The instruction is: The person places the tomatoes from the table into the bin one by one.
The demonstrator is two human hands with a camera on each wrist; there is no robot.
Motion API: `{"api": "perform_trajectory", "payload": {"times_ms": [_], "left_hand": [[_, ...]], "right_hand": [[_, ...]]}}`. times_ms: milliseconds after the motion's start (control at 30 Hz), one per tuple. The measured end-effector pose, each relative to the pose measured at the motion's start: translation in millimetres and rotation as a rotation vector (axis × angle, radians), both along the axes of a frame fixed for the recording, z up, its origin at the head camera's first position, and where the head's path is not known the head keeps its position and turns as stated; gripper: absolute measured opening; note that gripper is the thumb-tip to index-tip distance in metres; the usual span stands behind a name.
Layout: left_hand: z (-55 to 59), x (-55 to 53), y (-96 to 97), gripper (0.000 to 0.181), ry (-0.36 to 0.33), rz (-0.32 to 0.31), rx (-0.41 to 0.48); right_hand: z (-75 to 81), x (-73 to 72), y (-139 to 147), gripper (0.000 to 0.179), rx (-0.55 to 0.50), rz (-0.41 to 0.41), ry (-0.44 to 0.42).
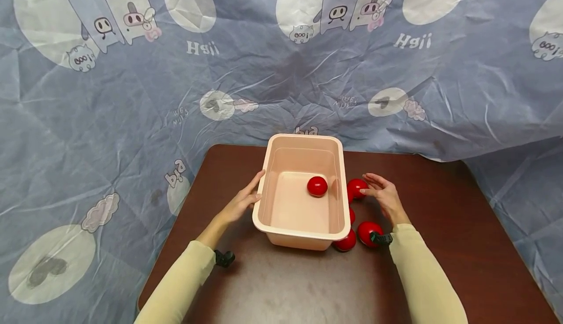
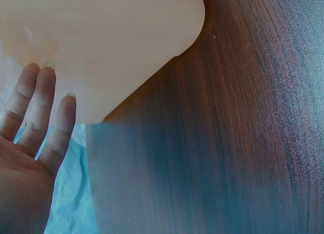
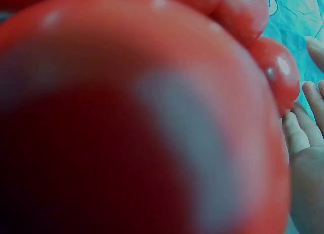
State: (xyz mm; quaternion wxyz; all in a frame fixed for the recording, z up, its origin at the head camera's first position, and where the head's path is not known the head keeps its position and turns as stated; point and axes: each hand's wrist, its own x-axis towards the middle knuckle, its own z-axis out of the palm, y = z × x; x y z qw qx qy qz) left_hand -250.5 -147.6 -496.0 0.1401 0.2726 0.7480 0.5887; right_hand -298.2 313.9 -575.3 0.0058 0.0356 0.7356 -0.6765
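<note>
A pale pink plastic bin (image 1: 303, 236) stands on the table, holding one red tomato (image 1: 317, 186). My left hand (image 1: 239, 204) is at the bin's left rim, fingers fairly straight; the left wrist view shows three fingertips (image 2: 65, 112) against the bin's side. Right of the bin, my right hand (image 1: 383, 197) reaches a tomato (image 1: 357, 188), thumb and fingers spread around its right side. In the right wrist view, some fingertips (image 3: 291, 122) are right at that tomato's lower edge, with the thumb apart. Another tomato (image 3: 152, 143) fills much of that view.
More tomatoes lie along the bin's right side, one at its front right corner (image 1: 345, 241) and one tomato (image 1: 368, 231) under the right wrist. The brown table (image 1: 462, 246) backs onto a hanging blue-grey printed cloth (image 1: 272, 84).
</note>
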Motion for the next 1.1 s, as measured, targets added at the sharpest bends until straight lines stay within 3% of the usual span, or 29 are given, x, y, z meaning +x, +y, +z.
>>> {"api": "perform_trajectory", "payload": {"times_ms": [200,400,633,1100], "left_hand": [[-1.6,-1.2,0.6,0.066,-0.003,0.001,0.008],[-4.0,-2.7,1.5,0.067,0.015,0.003,0.009],[-4.8,-1.8,0.8,0.067,0.013,-0.002,0.026],[-1.7,-1.3,1.0,0.066,0.025,0.0,0.029]], "right_hand": [[-0.1,-0.3,0.2,0.072,0.038,0.039,-0.005],[-10.7,-3.0,6.3,0.08,0.136,0.086,-0.027],[-16.8,-6.1,2.9,0.082,0.12,0.124,-0.021],[-20.6,-9.1,-4.7,0.071,0.306,0.031,-0.014]]}}
